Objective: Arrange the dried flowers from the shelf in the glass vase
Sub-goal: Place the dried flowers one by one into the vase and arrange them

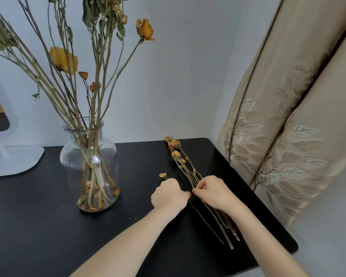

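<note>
A clear glass vase [88,156] stands on the black shelf top [38,226] and holds several tall dried stems with yellow and orange blooms. To its right a bundle of dried flowers [185,166] lies flat, heads toward the wall, stems toward me. My left hand [169,194] is closed around one thin stem whose small bud [162,175] sticks out above the fist. My right hand [214,191] pinches the middle of the lying bundle, fingertips almost touching the left hand.
A white stand with a rounded base [12,160] sits at the far left. A beige embroidered curtain [288,126] hangs close along the shelf's right edge. Petal crumbs lie in the vase bottom.
</note>
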### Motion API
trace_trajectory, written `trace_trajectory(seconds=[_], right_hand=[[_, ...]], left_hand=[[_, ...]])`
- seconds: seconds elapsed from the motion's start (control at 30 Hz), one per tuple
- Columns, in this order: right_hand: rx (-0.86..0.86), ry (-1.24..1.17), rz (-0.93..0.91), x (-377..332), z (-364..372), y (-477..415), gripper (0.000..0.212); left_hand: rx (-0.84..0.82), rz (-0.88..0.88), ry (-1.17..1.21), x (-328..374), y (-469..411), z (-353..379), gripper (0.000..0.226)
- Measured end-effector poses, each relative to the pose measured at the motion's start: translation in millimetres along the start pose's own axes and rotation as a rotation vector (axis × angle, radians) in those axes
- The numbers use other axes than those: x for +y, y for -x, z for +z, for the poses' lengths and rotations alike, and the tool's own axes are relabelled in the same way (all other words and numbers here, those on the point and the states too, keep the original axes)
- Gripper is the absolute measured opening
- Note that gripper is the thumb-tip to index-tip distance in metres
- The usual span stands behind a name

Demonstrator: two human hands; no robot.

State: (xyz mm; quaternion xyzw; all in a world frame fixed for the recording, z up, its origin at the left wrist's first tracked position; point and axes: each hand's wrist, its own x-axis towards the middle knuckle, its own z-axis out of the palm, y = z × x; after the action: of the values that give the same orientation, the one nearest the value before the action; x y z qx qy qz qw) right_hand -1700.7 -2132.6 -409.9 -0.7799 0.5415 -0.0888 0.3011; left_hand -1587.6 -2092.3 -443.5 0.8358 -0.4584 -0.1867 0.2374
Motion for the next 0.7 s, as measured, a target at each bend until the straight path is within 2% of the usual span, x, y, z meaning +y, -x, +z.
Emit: trace_trajectory(seconds=[0.13,0.37,0.6,0.7], right_hand=[[0.012,-0.085,-0.006,1.9,-3.9,0.1,0.022],[-0.015,-0.209,0.04,1.6,-7.1,0.7,0.016],[0.039,-0.276,0.037,-0.5,-10.2,2.8,0.02],[0.062,-0.285,0.016,0.2,-9.0,3.6,0.027]], left_hand=[[0.024,0.013,-0.03,1.9,2.0,-2.5,0.025],[0.023,-0.011,-0.003,-8.2,1.9,-12.2,0.032],[0.018,0.002,0.169,-21.8,-3.2,-32.0,0.03],[0.022,0.032,0.266,-27.3,-3.8,-40.9,0.035]])
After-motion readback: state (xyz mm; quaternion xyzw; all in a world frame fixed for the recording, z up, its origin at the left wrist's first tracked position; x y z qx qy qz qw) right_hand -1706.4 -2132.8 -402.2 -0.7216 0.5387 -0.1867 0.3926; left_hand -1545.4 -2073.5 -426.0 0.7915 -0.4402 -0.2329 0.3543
